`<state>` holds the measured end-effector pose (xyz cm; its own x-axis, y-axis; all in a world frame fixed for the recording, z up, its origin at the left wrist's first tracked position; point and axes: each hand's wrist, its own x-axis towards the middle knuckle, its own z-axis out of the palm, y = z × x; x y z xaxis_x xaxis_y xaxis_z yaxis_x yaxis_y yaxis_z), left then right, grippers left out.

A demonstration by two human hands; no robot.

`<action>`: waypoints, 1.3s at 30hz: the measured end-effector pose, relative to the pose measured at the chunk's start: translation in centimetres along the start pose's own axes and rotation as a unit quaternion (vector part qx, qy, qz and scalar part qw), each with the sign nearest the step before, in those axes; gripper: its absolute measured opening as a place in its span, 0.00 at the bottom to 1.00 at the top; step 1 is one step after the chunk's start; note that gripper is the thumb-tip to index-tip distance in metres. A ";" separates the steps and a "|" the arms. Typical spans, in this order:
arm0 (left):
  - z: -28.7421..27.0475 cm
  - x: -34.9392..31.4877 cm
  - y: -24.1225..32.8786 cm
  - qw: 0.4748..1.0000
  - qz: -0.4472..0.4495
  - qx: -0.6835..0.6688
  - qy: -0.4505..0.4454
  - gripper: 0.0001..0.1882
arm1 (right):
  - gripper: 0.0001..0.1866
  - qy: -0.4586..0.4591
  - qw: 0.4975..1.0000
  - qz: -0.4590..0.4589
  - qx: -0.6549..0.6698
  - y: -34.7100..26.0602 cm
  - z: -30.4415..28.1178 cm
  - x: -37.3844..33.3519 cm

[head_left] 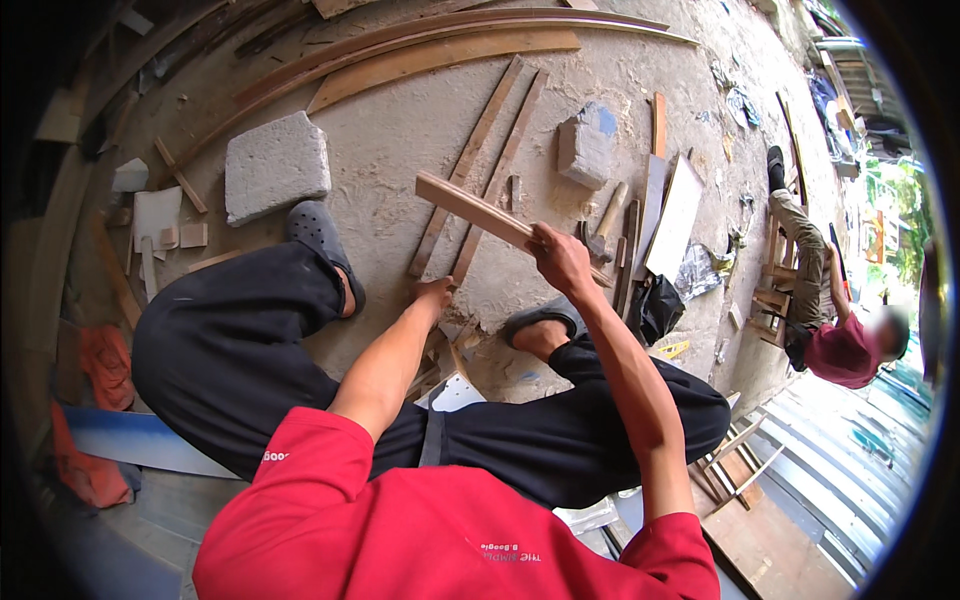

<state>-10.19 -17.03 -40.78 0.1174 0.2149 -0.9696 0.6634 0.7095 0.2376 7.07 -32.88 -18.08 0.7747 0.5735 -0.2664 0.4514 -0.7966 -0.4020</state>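
Observation:
My right hand [561, 257] is closed round a short length of grooved wooden board [470, 207], held above the ground and slanting up to the left. Lower and to the left, my left hand [434, 295] has its fingers curled at the near end of a long thin wooden strip [508, 160]; part of its grip is hidden. Beside that lies a second wooden strip [466, 165], roughly parallel, crossed from above by the held board.
A white block [277, 168] lies left and a smaller grey block [586, 150] right. A hammer [606, 218], white board [676, 218] and black bag [659, 309] are at right. Long planks [445, 57] lie at the back. Another person [850, 345] sits far right.

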 end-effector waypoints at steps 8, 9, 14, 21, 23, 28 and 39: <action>-2.5 -1.7 1.5 0.892 0.309 0.196 0.264 0.23 | 0.08 -0.008 0.999 -0.038 0.019 -1.1 5.4 2.4; -2.8 -2.1 2.2 0.872 0.349 0.247 0.236 0.25 | 0.07 -0.005 0.999 -0.039 0.017 -1.0 6.0 2.4; -4.0 -3.0 6.9 0.736 0.481 0.467 0.093 0.30 | 0.05 -0.009 0.998 -0.057 0.032 -0.5 6.9 2.3; -2.1 -1.3 9.3 0.643 0.452 0.613 0.081 0.29 | 0.09 -0.008 0.996 -0.086 0.015 0.6 7.1 3.0; -1.7 -1.1 9.1 0.630 0.453 0.624 0.096 0.27 | 0.10 -0.051 0.996 -0.075 -0.002 0.7 6.6 3.4; -1.3 -1.9 8.2 0.637 0.462 0.607 0.111 0.26 | 0.12 -0.023 0.994 -0.106 0.017 0.8 5.9 3.4; -3.0 0.3 8.7 0.660 0.462 0.587 0.079 0.31 | 0.14 -0.005 0.997 -0.077 0.011 -1.9 5.7 4.6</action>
<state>-6.57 -8.82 -38.78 0.8555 0.3255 -0.4027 0.4892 -0.7630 0.4225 7.25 -27.67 -23.54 0.6929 0.6904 -0.2081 0.5551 -0.6949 -0.4572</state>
